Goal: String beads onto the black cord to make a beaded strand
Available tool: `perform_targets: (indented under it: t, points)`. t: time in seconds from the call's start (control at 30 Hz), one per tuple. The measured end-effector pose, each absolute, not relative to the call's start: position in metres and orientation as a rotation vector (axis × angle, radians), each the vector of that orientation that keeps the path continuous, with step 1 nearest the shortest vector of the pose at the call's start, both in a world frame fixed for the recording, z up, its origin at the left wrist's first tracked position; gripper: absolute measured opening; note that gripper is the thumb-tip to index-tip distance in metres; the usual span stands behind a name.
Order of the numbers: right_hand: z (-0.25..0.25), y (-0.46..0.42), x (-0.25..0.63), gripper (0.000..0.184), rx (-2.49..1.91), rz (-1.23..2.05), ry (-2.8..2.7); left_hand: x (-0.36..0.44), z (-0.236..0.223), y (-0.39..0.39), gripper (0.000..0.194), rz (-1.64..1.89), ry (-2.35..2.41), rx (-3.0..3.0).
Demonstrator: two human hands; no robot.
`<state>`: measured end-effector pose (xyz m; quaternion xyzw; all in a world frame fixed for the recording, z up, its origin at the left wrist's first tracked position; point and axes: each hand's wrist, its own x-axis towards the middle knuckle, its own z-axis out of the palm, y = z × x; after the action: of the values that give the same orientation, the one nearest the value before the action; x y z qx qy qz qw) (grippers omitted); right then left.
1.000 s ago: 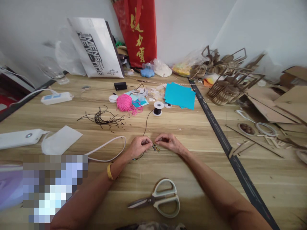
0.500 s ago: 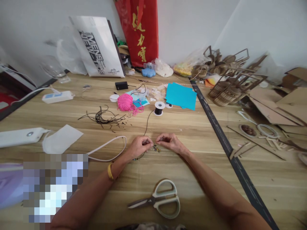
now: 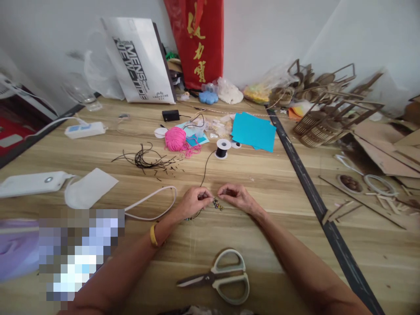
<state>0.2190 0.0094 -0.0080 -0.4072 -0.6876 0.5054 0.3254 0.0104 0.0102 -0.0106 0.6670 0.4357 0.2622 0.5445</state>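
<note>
My left hand (image 3: 196,202) is closed in a pinch on a thin black cord (image 3: 205,169), which runs to it from a white spool (image 3: 222,152). Below the left wrist, the cord shows again with a few small beads (image 3: 188,218) on it. My right hand (image 3: 239,197) is pinched too, its fingertips just apart from the left ones; whatever is between them is too small to make out. A little heap of dark and coloured beads (image 3: 218,204) lies on the table between and below the fingertips. Closer to me rest scissors (image 3: 215,278) with pale handles.
Beyond the hands lie cut black cords (image 3: 144,158), pink yarn (image 3: 176,139) and blue sheets (image 3: 254,132). A white strap loop (image 3: 164,214) is left of my left hand. Small woven baskets (image 3: 315,127) and cardboard (image 3: 383,144) stand on the right, past a dark strip (image 3: 305,179).
The whole view has shifted slightly, so things appear a little further right. Both hands keep their pinch close together over the beads.
</note>
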Motion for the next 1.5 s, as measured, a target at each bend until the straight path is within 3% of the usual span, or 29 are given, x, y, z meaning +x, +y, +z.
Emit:
perform_targets:
  t: [1.5]
  points:
    - [-0.0045, 0.0067, 0.2149, 0.023, -1.058, 1.273, -1.911, 0.0102, -0.0059, 0.0097, 0.013, 0.585, 1.085, 1.659]
